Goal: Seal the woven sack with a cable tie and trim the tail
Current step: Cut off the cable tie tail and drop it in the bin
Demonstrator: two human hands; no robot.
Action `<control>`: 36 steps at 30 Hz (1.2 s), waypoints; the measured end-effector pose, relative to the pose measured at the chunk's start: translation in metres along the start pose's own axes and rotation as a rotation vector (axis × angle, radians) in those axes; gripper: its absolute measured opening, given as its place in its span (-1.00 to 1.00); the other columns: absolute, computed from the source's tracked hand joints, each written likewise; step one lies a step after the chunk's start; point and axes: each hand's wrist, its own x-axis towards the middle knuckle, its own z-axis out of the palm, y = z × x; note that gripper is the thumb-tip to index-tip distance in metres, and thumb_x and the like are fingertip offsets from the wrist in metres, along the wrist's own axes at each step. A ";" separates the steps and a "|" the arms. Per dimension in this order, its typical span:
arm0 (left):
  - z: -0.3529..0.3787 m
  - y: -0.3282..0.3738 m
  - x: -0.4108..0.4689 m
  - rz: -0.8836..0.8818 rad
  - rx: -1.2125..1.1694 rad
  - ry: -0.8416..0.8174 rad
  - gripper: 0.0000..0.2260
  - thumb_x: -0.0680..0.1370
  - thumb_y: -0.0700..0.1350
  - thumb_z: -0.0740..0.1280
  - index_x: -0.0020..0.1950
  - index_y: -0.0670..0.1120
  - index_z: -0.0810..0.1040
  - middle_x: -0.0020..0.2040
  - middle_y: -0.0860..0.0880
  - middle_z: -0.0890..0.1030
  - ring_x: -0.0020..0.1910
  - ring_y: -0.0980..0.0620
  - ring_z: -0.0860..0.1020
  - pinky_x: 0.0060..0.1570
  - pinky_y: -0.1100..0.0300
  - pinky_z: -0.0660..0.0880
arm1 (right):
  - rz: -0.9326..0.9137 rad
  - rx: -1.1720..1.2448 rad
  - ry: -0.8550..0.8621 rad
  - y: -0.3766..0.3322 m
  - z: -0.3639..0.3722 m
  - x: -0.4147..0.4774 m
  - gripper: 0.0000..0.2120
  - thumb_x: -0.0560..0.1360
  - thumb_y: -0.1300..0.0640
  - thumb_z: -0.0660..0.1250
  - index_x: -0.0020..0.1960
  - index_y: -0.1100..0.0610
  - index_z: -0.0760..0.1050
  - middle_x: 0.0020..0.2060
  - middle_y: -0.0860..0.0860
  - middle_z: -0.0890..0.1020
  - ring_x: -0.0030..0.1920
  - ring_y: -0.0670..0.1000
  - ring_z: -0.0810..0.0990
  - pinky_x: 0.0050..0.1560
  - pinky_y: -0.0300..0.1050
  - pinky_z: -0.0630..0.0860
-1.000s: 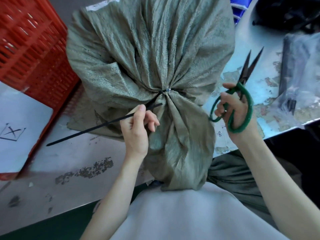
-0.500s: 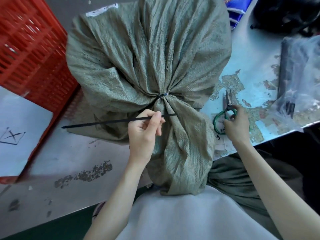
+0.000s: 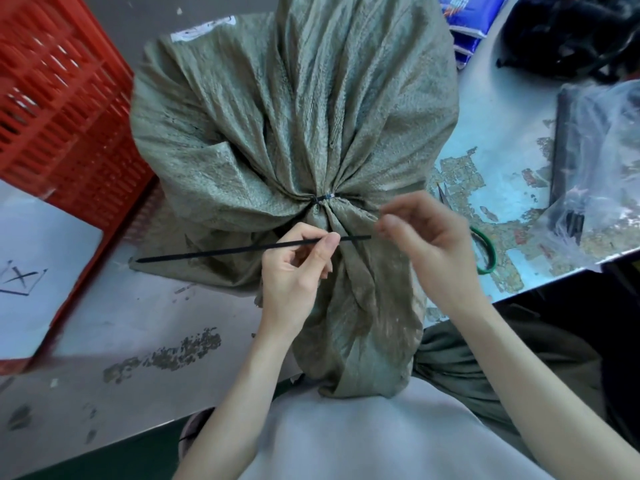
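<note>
A grey-green woven sack lies on the table, its neck gathered and cinched by a black cable tie. My left hand pinches a loose black strip, the cut tail, which lies level over the sack's bunched mouth and points left. My right hand hovers at the strip's right end with fingers curled apart, holding nothing. Green-handled scissors lie on the table behind my right hand, mostly hidden by it.
A red plastic crate stands at the left with a white sheet in front of it. A clear plastic bag with dark items lies at the right. Blue packets and black cables sit at the back right.
My right hand set the scissors down on the table, let go and moved left to the strip's right end. The strip in my left hand has levelled out.
</note>
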 end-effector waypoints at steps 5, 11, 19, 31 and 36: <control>-0.008 0.004 -0.001 0.013 -0.059 0.069 -0.84 0.55 -0.19 0.33 -0.24 -0.09 0.52 -0.52 0.05 0.45 -0.53 0.12 0.37 -0.52 0.27 0.30 | -0.019 0.009 -0.130 -0.009 0.023 -0.001 -0.99 0.47 0.31 0.38 -0.12 0.25 0.57 -0.33 0.03 0.61 -0.33 -0.11 0.51 -0.27 -0.26 0.42; -0.027 0.004 -0.009 0.026 -0.108 0.201 -0.79 0.59 -0.19 0.26 -0.24 -0.08 0.53 -0.47 0.06 0.47 -0.50 0.09 0.39 -0.52 0.26 0.32 | -0.059 -0.102 -0.268 -0.011 0.042 -0.001 -0.93 0.44 0.31 0.40 -0.13 0.16 0.58 -0.27 0.02 0.62 -0.25 0.00 0.57 -0.20 -0.15 0.48; -0.098 -0.009 -0.020 -0.096 -0.482 0.661 -0.77 0.66 -0.16 0.17 -0.13 -0.16 0.52 -0.46 0.05 0.39 -0.50 0.12 0.33 -0.51 0.31 0.26 | -0.292 -0.385 -0.327 -0.018 0.079 0.005 -0.78 0.52 0.43 0.21 -0.02 0.24 0.60 -0.18 0.03 0.43 -0.23 -0.03 0.40 -0.22 -0.28 0.33; -0.178 -0.034 -0.080 -0.120 -0.454 0.993 -0.81 0.64 -0.17 0.24 -0.16 -0.10 0.52 -0.42 0.07 0.49 -0.46 0.16 0.38 -0.45 0.33 0.32 | -0.257 -0.383 -0.534 -0.031 0.150 -0.001 -0.83 0.53 0.33 0.26 -0.04 0.18 0.62 -0.18 0.04 0.48 -0.26 -0.17 0.40 -0.24 -0.41 0.29; -0.217 -0.042 -0.125 -0.096 -0.462 1.173 -0.73 0.65 -0.13 0.22 -0.25 -0.06 0.46 -0.45 0.05 0.49 -0.46 0.11 0.39 -0.44 0.29 0.35 | -0.197 -0.385 -0.872 -0.026 0.202 -0.021 -0.86 0.50 0.31 0.29 -0.07 0.20 0.63 -0.20 -0.03 0.57 -0.29 -0.17 0.46 -0.23 -0.42 0.35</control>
